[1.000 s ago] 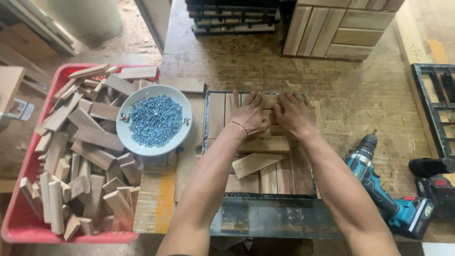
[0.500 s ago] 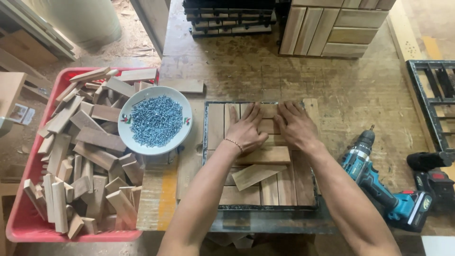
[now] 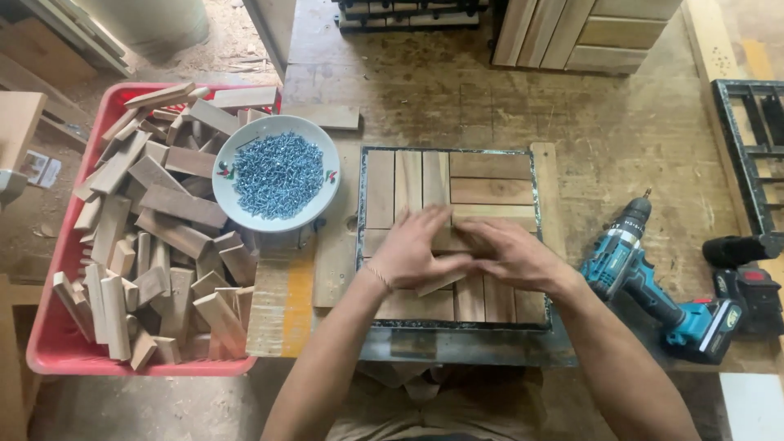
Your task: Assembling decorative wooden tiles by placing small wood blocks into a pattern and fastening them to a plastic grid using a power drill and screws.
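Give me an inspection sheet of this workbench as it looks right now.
Surface: worn wooden workbench, scuffed and stained.
Job's things: square frame filled with wooden slats; one loose slat under the hands.
Clutter: red crate of wood blocks; white bowl of screws; teal cordless drill; black battery.
Grip: left hand and right hand both flat on the slats, fingers meeting.
Cables: nothing seen.
Surroundings: stacked wooden panels at the far edge; black metal frame to the right.
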